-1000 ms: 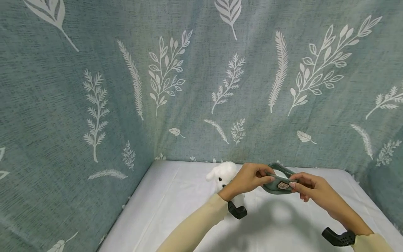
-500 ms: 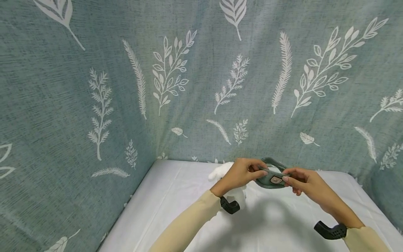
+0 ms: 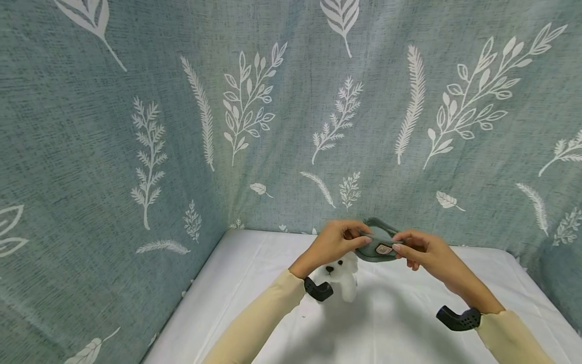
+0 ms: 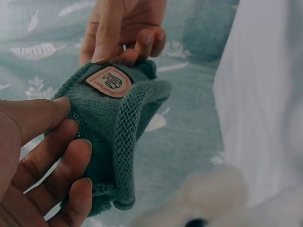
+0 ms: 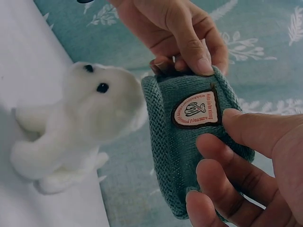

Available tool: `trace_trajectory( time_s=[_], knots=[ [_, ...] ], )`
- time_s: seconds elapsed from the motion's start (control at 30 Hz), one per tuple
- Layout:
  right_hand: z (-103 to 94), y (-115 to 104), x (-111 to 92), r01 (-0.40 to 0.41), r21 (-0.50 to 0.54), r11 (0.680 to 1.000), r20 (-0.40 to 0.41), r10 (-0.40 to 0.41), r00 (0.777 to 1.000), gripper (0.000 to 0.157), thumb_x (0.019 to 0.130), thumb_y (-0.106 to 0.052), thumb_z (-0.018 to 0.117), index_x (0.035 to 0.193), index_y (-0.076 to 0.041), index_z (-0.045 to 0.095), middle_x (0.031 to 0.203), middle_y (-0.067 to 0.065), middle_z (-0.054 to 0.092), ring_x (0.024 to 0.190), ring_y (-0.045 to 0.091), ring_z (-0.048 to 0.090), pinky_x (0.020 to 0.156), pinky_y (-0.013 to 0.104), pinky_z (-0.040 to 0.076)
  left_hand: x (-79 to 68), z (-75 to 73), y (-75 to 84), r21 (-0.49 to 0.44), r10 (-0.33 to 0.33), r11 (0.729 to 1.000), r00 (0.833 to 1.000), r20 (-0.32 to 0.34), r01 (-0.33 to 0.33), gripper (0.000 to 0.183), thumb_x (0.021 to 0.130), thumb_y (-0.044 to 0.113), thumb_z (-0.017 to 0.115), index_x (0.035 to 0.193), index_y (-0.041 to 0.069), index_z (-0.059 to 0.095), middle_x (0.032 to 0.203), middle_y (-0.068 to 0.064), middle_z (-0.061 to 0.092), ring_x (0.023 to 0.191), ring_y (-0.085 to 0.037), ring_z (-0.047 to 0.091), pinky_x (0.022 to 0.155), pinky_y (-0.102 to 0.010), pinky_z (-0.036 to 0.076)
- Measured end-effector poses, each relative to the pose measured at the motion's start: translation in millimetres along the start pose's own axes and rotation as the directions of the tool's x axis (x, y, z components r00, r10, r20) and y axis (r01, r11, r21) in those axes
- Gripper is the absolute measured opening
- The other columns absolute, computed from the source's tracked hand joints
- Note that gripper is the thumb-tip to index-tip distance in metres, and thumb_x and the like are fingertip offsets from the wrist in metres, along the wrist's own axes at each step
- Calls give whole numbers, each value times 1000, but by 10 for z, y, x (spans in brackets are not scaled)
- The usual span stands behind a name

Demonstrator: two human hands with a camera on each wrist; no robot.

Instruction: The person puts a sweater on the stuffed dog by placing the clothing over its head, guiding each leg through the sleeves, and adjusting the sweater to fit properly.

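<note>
A small green knitted tube (image 3: 376,254) with rolled edges hangs in the air between both hands. My left hand (image 3: 338,240) pinches one end of its upper edge between thumb and fingers. At the other end my right hand (image 3: 423,248) pinches the same edge, beside a sewn-on patch (image 5: 196,109) with a brown border. The tube's opening shows in the head view. Close behind and below it stands a white plush dog (image 5: 78,123) with black eyes; my left hand and the tube cover part of its head in the head view.
A white cloth (image 3: 254,283) covers the table. Behind it and along the left side hang blue-green curtains (image 3: 282,131) with white leaf prints. Each wrist wears a black camera mount (image 3: 458,318).
Both hands have moved left and slightly up with the knitted tube, bringing it over the plush dog's head in the head view. The dog's nose and eye show below the left hand now.
</note>
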State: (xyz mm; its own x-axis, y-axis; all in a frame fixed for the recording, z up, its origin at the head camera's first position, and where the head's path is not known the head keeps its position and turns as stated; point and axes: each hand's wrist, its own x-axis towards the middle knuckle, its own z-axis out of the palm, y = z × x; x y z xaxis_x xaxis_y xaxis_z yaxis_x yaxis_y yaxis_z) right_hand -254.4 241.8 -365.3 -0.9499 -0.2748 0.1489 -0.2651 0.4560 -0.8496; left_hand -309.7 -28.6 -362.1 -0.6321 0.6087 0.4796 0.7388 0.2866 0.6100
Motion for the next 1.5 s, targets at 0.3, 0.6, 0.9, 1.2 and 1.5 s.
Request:
trace_trajectory(
  time_s=[0.3, 0.6, 0.9, 1.2, 1.5],
  knots=[
    [137, -41, 138, 42, 31, 999, 17, -42, 999, 38, 101, -31, 68, 129, -6, 64, 99, 14, 70, 73, 28, 61, 62, 34, 54, -78, -156, -66, 13, 7, 1000, 1000, -27, -6, 18, 100, 25, 72, 115, 16, 76, 81, 8, 68, 68, -5, 63, 64, -23, 53],
    [300, -122, 264, 56, 64, 996, 48, -59, 997, 39, 101, -32, 69, 130, -6, 63, 99, 16, 70, 76, 33, 61, 63, 34, 54, -172, -342, -147, 21, -16, 1000, 999, -31, 17, 19, 100, 26, 71, 116, 16, 76, 83, 6, 67, 70, -8, 63, 64, -26, 53],
    [473, -170, 412, 60, 87, 994, 106, -69, 992, 36, 102, -30, 67, 129, -7, 64, 98, 15, 69, 73, 25, 59, 64, 35, 55, -287, -513, -257, 47, -39, 998, 998, -46, 42, 18, 100, 27, 71, 115, 17, 76, 81, 8, 66, 68, -12, 64, 61, -29, 51],
    [634, -243, 473, 31, 111, 993, 145, -47, 988, 36, 102, -29, 67, 129, -7, 64, 97, 17, 69, 71, 25, 59, 62, 35, 53, -428, -625, -404, 39, -78, 996, 996, -31, 79, 16, 100, 27, 72, 112, 19, 77, 80, 6, 65, 67, -12, 64, 62, -31, 52],
    [727, -227, 547, 12, 105, 994, 182, -31, 983, 34, 104, -32, 65, 130, -11, 64, 94, 15, 70, 67, 25, 56, 62, 35, 52, -502, -695, -521, 42, -116, 992, 993, -2, 116, 15, 99, 27, 72, 111, 20, 78, 80, 6, 66, 67, -13, 63, 61, -29, 50]
  ],
)
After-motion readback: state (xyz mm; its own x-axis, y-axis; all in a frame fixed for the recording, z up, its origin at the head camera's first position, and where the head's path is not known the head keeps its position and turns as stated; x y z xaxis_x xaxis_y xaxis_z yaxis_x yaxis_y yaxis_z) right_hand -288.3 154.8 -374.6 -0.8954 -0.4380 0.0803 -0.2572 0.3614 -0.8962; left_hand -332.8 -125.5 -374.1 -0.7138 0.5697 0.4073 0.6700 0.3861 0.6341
